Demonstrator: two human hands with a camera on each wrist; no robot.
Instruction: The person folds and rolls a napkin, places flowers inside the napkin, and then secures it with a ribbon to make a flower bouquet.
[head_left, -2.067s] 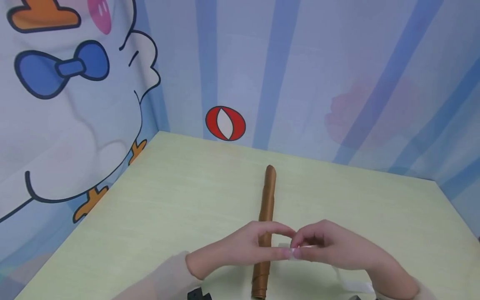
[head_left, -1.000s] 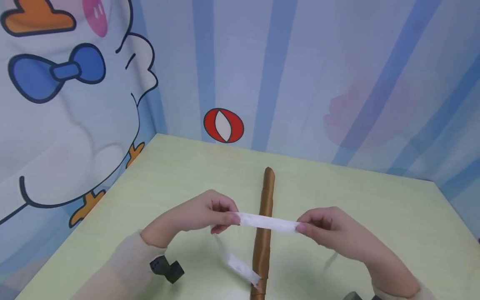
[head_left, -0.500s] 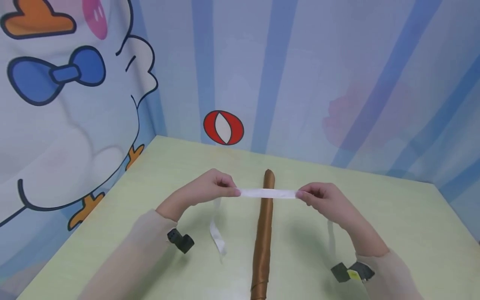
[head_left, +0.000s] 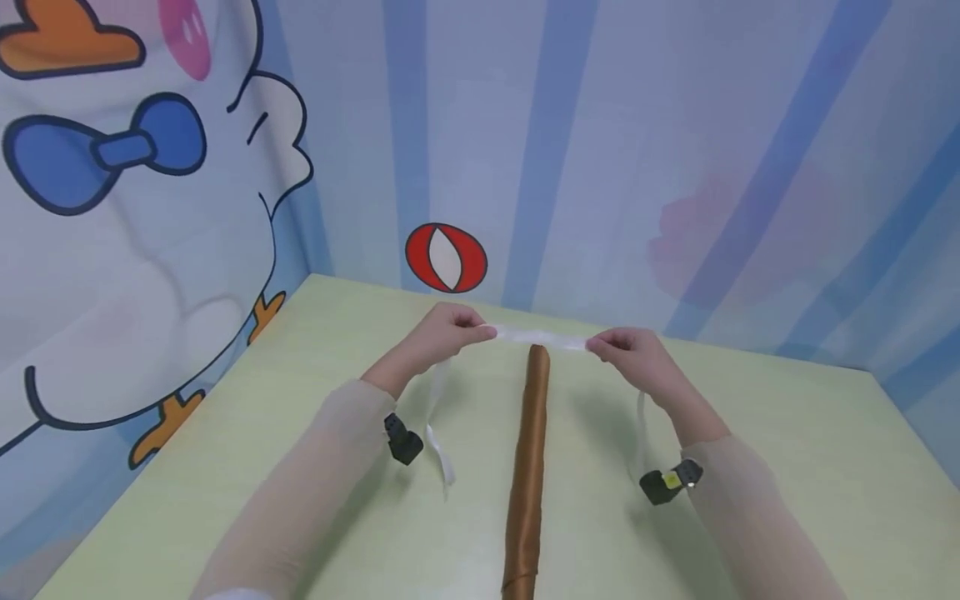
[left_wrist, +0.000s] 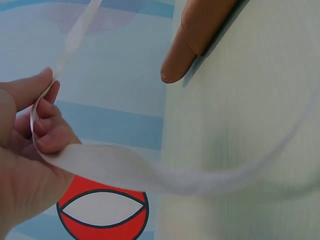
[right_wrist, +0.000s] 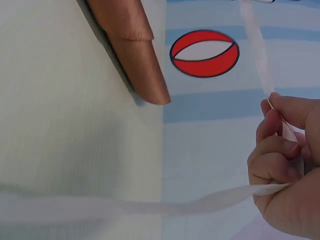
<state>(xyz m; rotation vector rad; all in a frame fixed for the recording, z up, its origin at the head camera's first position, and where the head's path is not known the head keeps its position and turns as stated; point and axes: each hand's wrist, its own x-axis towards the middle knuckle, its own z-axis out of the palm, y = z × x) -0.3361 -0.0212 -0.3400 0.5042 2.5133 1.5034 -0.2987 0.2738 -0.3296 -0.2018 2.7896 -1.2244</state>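
A white ribbon (head_left: 542,337) is stretched level between my two hands, just beyond the far tip of a long brown satin-like roll (head_left: 529,467). My left hand (head_left: 447,335) pinches it between thumb and forefinger, and a loose tail hangs below that hand. On the other side, my right hand (head_left: 637,354) pinches the ribbon the same way, its tail dangling too. In the left wrist view the ribbon (left_wrist: 115,162) passes through the curled fingers and trails away. The right wrist view shows the brown roll's tapered end (right_wrist: 145,75) apart from the ribbon.
The roll lies on a pale green table (head_left: 360,533), pointing toward the back. Behind the table rises a blue striped printed backdrop (head_left: 600,167). Small black cameras (head_left: 402,439) sit on both wrists.
My hands were together near the roll's middle, then drew apart with the ribbon between them. Both have moved forward to the roll's far end, while the roll stays in place.
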